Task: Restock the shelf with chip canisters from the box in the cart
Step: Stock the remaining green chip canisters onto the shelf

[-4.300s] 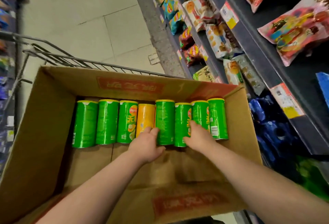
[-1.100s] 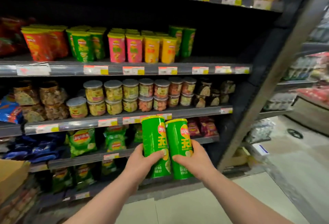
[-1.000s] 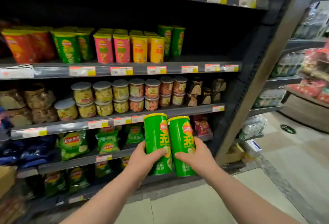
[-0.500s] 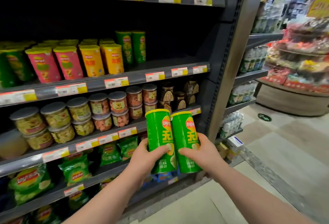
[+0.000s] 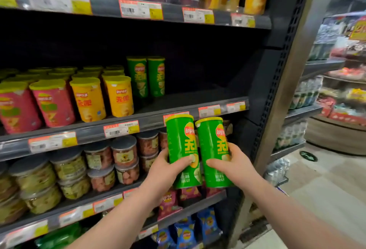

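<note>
My left hand (image 5: 165,171) grips one green chip canister (image 5: 181,139) and my right hand (image 5: 231,166) grips a second green canister (image 5: 213,141). Both stand upright, side by side, just below the front edge of the canister shelf (image 5: 178,110). On that shelf two green canisters (image 5: 146,76) stand at the back. Yellow canisters (image 5: 118,96) and pink ones (image 5: 53,104) fill its left part. The shelf's right part holds nothing. The cart and box are out of view.
Jars of snacks (image 5: 122,153) fill the shelf below, chip bags (image 5: 186,233) the lowest ones. A dark upright post (image 5: 277,82) ends the shelving at the right. Beyond it lie an aisle floor (image 5: 326,189) and more displays.
I took two green canisters out of the box and turned to the shelving. Over the last second both hands lifted them and the view moved closer and rightward.
</note>
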